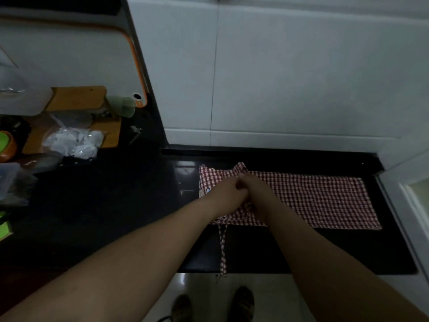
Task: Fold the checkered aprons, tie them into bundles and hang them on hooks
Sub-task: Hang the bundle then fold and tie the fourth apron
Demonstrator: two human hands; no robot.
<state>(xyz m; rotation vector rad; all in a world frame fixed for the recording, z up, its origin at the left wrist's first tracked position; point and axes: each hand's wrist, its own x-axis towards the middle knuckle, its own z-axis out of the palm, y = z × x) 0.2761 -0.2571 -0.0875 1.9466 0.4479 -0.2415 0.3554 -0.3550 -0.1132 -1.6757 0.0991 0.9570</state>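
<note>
Red-and-white checkered apron lies flat on the black countertop in front of you, its long folded part stretching to your right, its bunched end under your hands. Your left hand and right hand meet knuckle to knuckle over that bunched end, both closed and pinching the cloth where it rises to a small peak near the back of the counter. One apron strap runs down from the near hem, across the counter and just over its front edge.

Well apart on your left, a clear plastic bin sits at the counter's far end; what it holds is too dim to tell. Near it stand an orange bowl with a green inside and a pale green cup. A crumpled clear plastic bag rests on a wooden cutting board, and a white board with an orange rim leans upright behind them.

White tiled wall backs the counter. Below its front edge you see a pale glossy floor and your two shoes.
</note>
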